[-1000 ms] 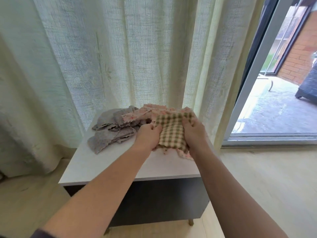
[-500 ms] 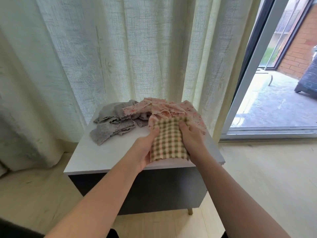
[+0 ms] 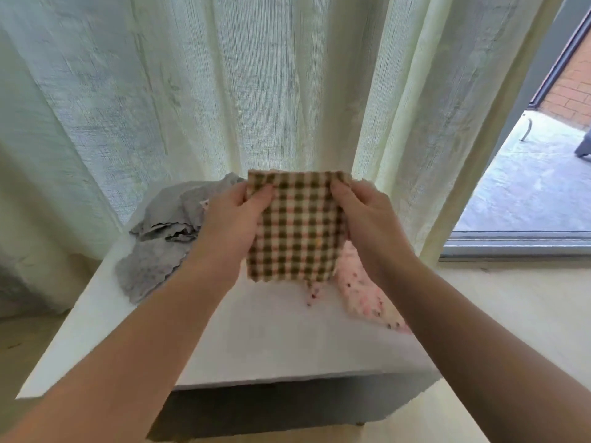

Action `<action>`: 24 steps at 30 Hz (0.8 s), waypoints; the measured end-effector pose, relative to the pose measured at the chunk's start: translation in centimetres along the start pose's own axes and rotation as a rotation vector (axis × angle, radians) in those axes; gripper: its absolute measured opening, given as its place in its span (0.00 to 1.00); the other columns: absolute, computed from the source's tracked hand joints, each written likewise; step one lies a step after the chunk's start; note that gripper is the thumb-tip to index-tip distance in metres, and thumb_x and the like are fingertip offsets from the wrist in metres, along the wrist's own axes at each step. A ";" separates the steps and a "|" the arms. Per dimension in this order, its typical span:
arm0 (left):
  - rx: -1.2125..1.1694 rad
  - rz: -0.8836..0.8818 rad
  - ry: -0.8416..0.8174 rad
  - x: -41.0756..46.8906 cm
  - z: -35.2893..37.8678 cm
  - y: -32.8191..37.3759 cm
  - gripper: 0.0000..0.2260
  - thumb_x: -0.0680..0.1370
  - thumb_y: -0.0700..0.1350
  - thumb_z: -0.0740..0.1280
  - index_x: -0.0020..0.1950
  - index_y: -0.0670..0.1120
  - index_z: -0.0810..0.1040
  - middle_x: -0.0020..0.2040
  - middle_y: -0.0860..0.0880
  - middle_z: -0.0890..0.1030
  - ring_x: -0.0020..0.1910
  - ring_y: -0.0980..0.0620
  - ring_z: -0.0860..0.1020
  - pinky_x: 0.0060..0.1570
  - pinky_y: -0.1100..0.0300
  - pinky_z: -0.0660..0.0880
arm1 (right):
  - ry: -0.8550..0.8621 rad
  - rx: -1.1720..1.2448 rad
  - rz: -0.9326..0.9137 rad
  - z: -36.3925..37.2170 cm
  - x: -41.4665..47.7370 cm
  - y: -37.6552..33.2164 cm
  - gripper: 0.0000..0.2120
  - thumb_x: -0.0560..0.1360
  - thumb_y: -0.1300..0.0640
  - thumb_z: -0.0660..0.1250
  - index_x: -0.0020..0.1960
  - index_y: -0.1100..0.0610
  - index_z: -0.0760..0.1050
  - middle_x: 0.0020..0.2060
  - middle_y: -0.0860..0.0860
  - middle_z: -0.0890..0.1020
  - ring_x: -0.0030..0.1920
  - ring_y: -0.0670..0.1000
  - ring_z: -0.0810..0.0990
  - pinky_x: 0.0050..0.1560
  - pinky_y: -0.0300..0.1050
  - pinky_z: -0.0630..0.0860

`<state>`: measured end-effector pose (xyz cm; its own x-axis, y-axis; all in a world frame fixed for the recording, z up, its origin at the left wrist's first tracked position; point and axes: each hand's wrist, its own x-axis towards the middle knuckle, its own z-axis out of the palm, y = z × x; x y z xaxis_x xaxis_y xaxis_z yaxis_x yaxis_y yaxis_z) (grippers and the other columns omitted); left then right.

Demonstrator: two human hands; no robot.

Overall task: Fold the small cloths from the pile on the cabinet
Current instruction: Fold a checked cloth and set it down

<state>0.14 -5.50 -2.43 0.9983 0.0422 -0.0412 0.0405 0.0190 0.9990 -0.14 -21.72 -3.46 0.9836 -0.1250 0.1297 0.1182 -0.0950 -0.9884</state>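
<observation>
A small green-and-cream checked cloth hangs spread out in the air above the white cabinet top. My left hand pinches its upper left corner and my right hand pinches its upper right corner. Behind my left hand lie crumpled grey cloths. A pink flowered cloth lies under and to the right of the checked one, partly hidden by it and by my right forearm.
A pale sheer curtain hangs right behind the cabinet. To the right, an open sliding door track leads to a paved patio. Light wooden floor surrounds the cabinet.
The checked cloth has been lifted off the pile and raised in front of me, opened flat between both hands. The camera has moved closer to the cabinet.
</observation>
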 end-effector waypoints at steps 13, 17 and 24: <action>-0.033 0.015 -0.219 6.6 0.7 8.4 0.18 0.75 0.39 0.58 0.40 0.54 0.86 0.44 0.52 0.85 0.47 0.56 0.82 0.49 0.59 0.75 | -0.269 0.362 0.094 -3.2 8.0 -6.3 0.06 0.69 0.52 0.71 0.44 0.50 0.84 0.42 0.48 0.84 0.45 0.46 0.82 0.48 0.41 0.77; 0.139 0.053 -0.355 6.0 0.5 16.6 0.09 0.72 0.44 0.66 0.45 0.56 0.84 0.45 0.52 0.84 0.46 0.55 0.81 0.45 0.64 0.78 | -0.263 0.370 0.101 -4.8 8.9 -13.9 0.05 0.68 0.60 0.77 0.40 0.51 0.83 0.40 0.50 0.83 0.43 0.47 0.81 0.46 0.40 0.77; 0.527 0.235 -0.299 4.8 1.7 33.5 0.13 0.74 0.35 0.70 0.44 0.55 0.82 0.41 0.57 0.84 0.43 0.58 0.81 0.47 0.70 0.74 | -0.230 0.239 0.170 -8.8 9.3 -30.8 0.13 0.70 0.74 0.69 0.38 0.57 0.77 0.39 0.49 0.84 0.41 0.46 0.83 0.43 0.37 0.77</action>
<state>6.38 -6.36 30.92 0.9488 -0.2961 0.1096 -0.2405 -0.4526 0.8587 4.22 -28.61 28.91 0.9935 0.1089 -0.0323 -0.0480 0.1443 -0.9884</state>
